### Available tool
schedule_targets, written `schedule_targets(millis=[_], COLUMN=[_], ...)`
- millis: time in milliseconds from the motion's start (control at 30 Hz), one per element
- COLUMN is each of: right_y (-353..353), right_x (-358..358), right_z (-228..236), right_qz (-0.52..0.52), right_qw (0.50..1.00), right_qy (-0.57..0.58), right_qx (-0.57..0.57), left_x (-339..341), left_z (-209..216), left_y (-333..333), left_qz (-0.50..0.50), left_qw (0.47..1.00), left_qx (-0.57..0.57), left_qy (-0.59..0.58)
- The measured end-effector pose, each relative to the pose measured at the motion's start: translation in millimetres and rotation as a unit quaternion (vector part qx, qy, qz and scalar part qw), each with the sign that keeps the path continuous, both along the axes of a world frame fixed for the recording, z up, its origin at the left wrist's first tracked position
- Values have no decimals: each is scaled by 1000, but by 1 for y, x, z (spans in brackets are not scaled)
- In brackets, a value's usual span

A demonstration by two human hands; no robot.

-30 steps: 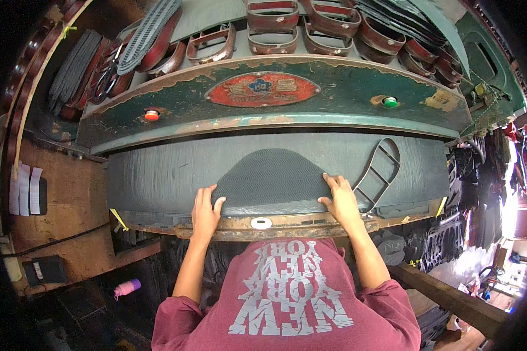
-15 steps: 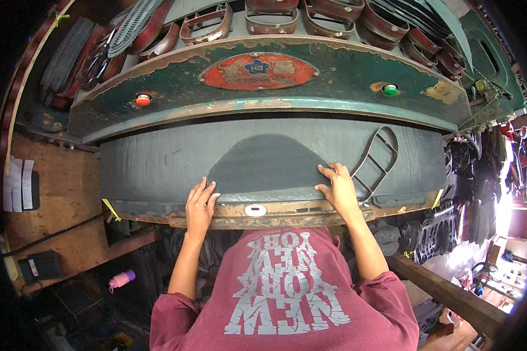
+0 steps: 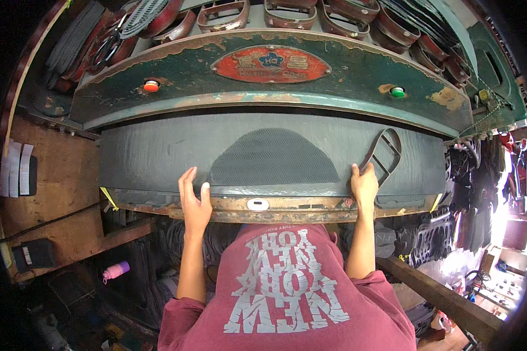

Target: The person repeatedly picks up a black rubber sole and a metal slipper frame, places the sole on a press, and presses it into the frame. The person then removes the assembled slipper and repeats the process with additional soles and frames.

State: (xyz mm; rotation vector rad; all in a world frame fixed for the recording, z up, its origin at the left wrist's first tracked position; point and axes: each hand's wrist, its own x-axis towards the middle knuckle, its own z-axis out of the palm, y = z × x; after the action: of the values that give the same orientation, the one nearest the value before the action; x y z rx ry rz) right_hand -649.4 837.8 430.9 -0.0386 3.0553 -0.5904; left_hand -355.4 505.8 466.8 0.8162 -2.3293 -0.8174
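Note:
A dark, ribbed sheet (image 3: 273,157) with a curved far edge and a straight near edge lies flat on the grey work surface (image 3: 152,155) of a press. My right hand (image 3: 365,186) is at the sheet's right, with thumb and fingers closed on the near left side of a sole-shaped metal cutting die (image 3: 400,153). Two crossbars span the die's thin frame. Beside the sheet's left corner, my left hand (image 3: 195,199) has its fingers apart and holds nothing.
Beyond the surface runs the green press beam (image 3: 345,76), with a red button (image 3: 151,86) and a green button (image 3: 397,92). Several more cutting dies (image 3: 223,16) sit on top. A worn ledge (image 3: 287,206) edges the near side. Wooden boards (image 3: 64,193) stand at left.
My right hand has left the sheet's right edge and moved right to grip the cutting die. My left hand has come off the sheet's left corner, slightly toward the left and nearer.

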Motion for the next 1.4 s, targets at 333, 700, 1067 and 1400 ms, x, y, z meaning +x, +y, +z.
schedule_targets(millis=[333,700,1067,1400], right_y=[34,-86,-60,-35], right_x=[51,43,19,10], right_z=[115,53,27,-14], right_qz=[301,544,473,347], right_qw=[948,829,852,915], right_qy=[41,78,-1,-22], right_qx=[-93,-104,-224,-204], left_x=[-13,-59,-61,-57], left_z=[32,18,8,-25], left_y=[-5,-21,-40,-61], left_qz=[-46,-77,-125,-231], left_qw=[940,946,953,961], left_qx=[331,315,181,17], left_qy=[71,-10,-207,-150])
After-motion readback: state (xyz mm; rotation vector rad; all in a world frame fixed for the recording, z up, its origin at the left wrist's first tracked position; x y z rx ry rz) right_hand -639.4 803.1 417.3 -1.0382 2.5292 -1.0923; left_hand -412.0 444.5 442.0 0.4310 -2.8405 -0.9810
